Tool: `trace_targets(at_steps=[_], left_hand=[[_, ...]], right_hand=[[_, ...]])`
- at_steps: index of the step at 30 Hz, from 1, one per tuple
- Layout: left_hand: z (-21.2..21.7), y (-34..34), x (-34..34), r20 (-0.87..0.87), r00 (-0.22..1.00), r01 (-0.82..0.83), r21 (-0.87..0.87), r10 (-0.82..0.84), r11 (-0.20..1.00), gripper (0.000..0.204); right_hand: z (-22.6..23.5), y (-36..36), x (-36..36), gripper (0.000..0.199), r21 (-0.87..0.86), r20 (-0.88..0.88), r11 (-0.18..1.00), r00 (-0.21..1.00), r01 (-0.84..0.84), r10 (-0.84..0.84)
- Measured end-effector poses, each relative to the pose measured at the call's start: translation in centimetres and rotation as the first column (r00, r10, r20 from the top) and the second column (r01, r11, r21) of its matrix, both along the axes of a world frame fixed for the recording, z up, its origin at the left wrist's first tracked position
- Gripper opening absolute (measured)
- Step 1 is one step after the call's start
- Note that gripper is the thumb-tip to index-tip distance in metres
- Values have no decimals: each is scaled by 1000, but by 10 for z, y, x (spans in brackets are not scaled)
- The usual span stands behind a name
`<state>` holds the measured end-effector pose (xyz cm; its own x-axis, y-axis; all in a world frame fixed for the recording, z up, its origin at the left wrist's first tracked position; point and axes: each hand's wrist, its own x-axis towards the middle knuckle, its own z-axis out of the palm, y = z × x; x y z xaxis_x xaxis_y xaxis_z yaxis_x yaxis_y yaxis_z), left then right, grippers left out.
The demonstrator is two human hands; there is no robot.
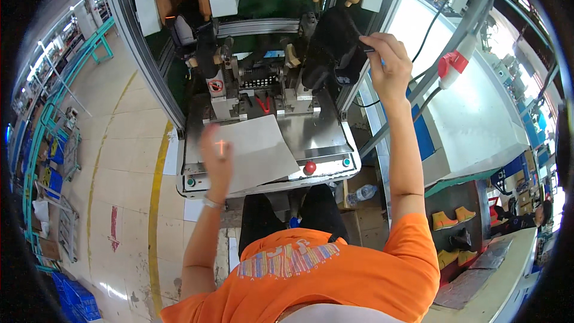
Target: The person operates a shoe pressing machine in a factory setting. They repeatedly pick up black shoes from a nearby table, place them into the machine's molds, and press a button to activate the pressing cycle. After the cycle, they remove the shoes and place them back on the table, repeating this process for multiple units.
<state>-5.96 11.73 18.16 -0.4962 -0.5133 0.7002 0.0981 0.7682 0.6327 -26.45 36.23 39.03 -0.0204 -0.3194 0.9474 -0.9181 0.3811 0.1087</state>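
So the right hand (387, 63), upper right of centre, is pinched shut on the edge of a black fuzzy boot (335, 45) that sits on the machine's right post. The left hand (216, 152), a bit blurred at centre left, hovers flat with fingers open over a grey sheet (263, 149) on the steel machine table (326, 134), a red cross of light on its back. A red knob (309, 168) sits at the table's front edge. Another dark boot (191, 30) sits upper left.
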Motion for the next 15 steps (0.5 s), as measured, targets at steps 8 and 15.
trace_targets(at_steps=[8, 15], left_hand=[[98, 145, -44, -60, 827, 540, -193, -559, 819, 67], [53, 198, -82, -404, 791, 538, 105, -459, 836, 86]], right_hand=[[-24, 12, 42, 32, -143, -144, 990, 989, 7, -28], [-23, 47, 123, 32, 48, 50, 996, 996, -71, 69]])
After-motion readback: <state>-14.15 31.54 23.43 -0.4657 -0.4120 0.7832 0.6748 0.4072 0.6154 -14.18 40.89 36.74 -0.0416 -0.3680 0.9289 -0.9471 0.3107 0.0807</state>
